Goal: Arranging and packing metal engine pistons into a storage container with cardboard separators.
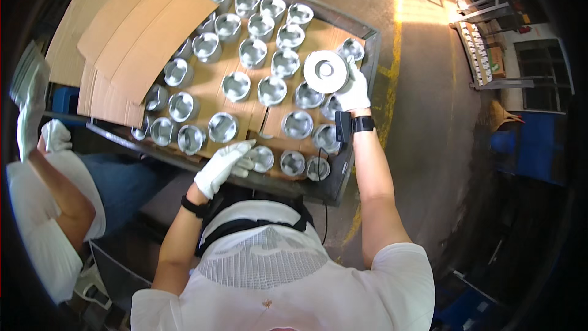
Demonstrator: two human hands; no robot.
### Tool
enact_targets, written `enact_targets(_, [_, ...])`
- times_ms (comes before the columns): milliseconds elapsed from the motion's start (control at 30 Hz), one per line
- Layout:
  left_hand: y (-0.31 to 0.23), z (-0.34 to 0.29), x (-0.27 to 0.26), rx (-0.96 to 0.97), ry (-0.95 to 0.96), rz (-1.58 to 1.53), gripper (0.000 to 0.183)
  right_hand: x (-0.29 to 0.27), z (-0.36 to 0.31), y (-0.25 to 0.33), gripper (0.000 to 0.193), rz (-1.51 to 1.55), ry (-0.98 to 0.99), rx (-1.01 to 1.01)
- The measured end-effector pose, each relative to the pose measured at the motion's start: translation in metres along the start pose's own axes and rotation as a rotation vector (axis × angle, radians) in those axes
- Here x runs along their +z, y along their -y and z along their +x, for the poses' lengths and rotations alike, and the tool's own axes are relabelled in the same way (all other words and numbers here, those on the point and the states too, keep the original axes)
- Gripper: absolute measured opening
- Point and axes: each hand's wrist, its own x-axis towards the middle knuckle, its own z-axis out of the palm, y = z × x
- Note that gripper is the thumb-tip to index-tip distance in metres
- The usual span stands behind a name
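Observation:
My right hand, in a white glove, grips a metal piston by its rim. The piston's round face, with a ring-shaped hollow and a raised centre, is turned up toward me. It hangs over other pistons on the right side of the cart. My left hand, gloved too, reaches over the cart's near edge with its fingers stretched out. Its fingertips lie beside a standing piston; whether they touch it I cannot tell. Several silvery pistons, such as one in the middle, stand hollow side up on brown cardboard.
Loose cardboard sheets cover the cart's left part. A dark metal rim borders the cart. On the left, a co-worker in white gloves holds up a pale plastic-like sheet. A yellow floor line runs along the right. Another rack stands farther right.

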Motion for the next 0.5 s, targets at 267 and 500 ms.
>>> enact_targets(267, [-0.013,0.003,0.018,0.031,0.026,-0.229,0.056,0.072,-0.043,-0.012,0.031,-0.483,0.062,0.049])
enact_targets(500, [-0.032,0.029,0.035,0.405,-0.022,0.187,0.050,0.092,-0.049,-0.047,0.025,-0.418,0.171,0.147])
